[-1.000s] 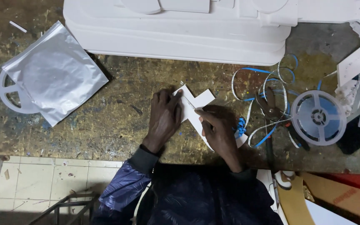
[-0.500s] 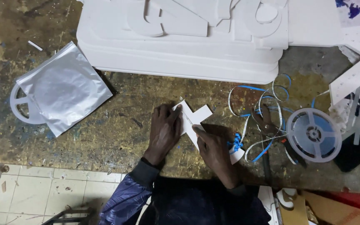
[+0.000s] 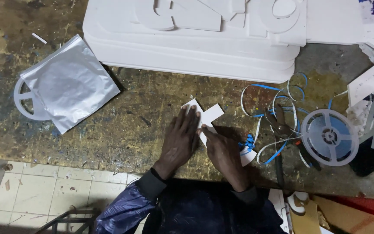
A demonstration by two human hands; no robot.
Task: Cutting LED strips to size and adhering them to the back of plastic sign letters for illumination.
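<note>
While the white cross-shaped piece [image 3: 208, 116] is lying flat on the worn workbench [image 3: 143, 108], the left hand [image 3: 179, 141] is pressing on it with fingers spread flat. The right hand [image 3: 224, 151] is resting just beside, fingertips touching the piece, with tangled blue strip [image 3: 260, 143] and a clear reel [image 3: 330, 136] lying nearby.

Workbench inventory: two hands, left [image 3: 179, 143] and right [image 3: 224, 152]; one white cross-shaped cutout [image 3: 207, 116]; two plastic reels, one clear reel [image 3: 330, 136] and one white reel [image 3: 26, 100] under one silver foil pouch [image 3: 68, 82]; one stack of white foam boards [image 3: 195, 39].
</note>
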